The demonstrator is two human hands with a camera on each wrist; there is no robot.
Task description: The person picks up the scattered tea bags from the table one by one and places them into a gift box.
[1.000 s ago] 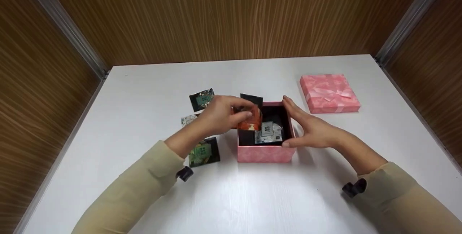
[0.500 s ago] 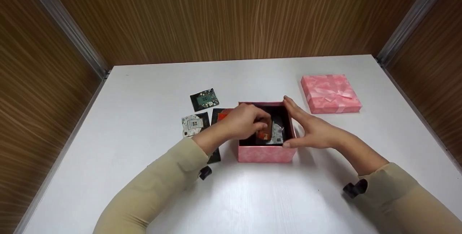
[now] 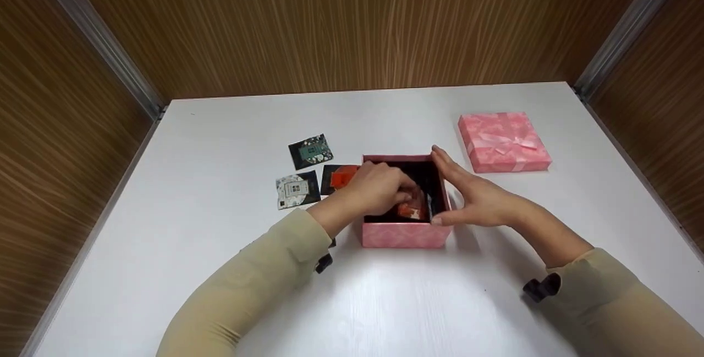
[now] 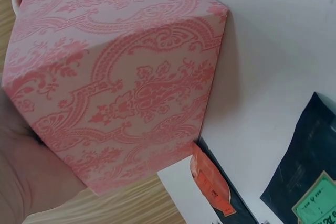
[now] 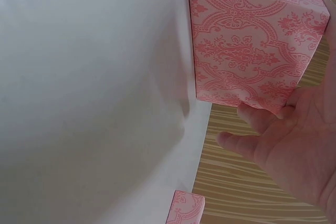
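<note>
The left grip point(image 3: 382, 187) pinches an orange packet point(image 3: 413, 212) inside the box point(image 3: 404, 235), the packet angled toward the near right of that hand, while the right grip point(image 3: 477, 198), spread apart, braces the box's right wall.

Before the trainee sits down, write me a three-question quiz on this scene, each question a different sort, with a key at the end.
1. True or false: the bow-topped pink lid lies on the white table, apart from the open pink box.

2. Multiple choice: what colour is the packet at the left hand, inside the box?
a) green
b) orange
c) yellow

3. Fill in (head view): the green-labelled packet lies ____ the person than the white-patterned packet. Choose "nearer to" or "farther from".

Key: 1. true; 2. b; 3. farther from
</note>
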